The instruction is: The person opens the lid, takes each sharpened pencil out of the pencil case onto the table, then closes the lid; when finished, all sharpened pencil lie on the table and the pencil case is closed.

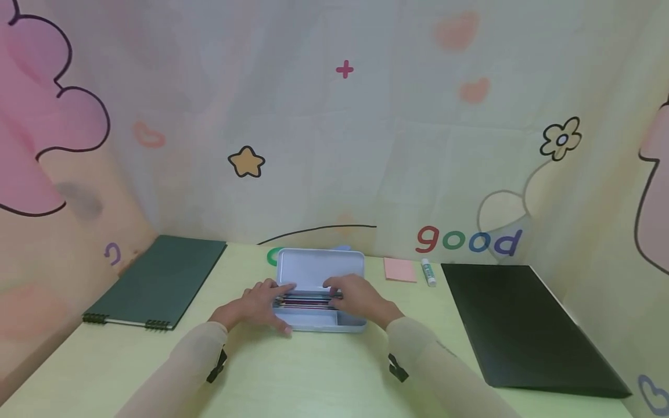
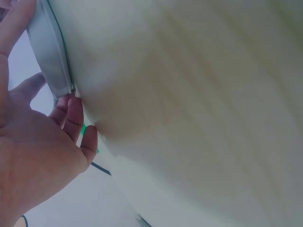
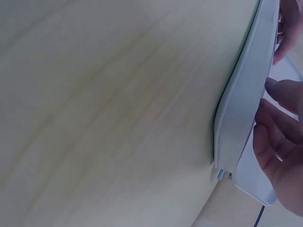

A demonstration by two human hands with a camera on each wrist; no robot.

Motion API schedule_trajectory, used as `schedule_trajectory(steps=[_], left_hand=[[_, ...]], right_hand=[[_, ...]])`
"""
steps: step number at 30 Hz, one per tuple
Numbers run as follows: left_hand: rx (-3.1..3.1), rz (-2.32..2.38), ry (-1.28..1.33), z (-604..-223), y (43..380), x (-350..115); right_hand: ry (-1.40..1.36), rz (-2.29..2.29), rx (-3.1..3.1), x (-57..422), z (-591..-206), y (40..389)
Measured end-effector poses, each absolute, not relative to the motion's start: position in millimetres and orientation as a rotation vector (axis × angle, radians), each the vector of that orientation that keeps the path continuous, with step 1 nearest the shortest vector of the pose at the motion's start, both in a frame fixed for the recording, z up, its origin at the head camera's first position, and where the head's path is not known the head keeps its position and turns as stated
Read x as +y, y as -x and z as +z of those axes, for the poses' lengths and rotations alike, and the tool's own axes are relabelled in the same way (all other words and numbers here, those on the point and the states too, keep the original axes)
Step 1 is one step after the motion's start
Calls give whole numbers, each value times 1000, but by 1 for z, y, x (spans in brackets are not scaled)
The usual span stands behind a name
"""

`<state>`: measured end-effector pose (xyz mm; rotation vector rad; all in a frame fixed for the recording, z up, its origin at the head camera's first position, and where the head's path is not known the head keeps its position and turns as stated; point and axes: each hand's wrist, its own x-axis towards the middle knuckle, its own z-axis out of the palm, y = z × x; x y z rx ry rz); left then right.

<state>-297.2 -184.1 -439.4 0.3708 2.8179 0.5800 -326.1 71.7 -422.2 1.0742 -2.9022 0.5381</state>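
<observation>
An opened pale pencil case point(image 1: 313, 321) lies on the table, its lid point(image 1: 319, 270) tipped back toward the wall. Several coloured pencils point(image 1: 308, 302) lie lengthwise in its rear compartment. My left hand point(image 1: 256, 305) grips the case's left end, thumb at the front edge and index finger reaching over near the hinge. In the left wrist view, the other fingers curl by the end wall. My right hand point(image 1: 360, 297) bends over the right ends of the pencils, fingertips point(image 3: 261, 113) down at the rim. Whether it pinches any pencils I cannot tell.
A dark green spiral-bound pad point(image 1: 162, 281) lies at the left. Behind the case shows part of a green ring point(image 1: 272, 256). To the right are pink sticky notes point(image 1: 400, 270), a glue stick point(image 1: 428, 273) and a large black folder point(image 1: 528, 328). A printed curtain hangs behind.
</observation>
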Motion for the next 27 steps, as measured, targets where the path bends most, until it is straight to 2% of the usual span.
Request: schedule_trajectory(steps=[16,27], left_hand=[[2818,574,-402,-440,299,-185],[2822,575,-401,-439,297,-184]], right_hand=[[-1051,438,-2982,59,-417,327],[-1137,476,-2987,55,-417,335]])
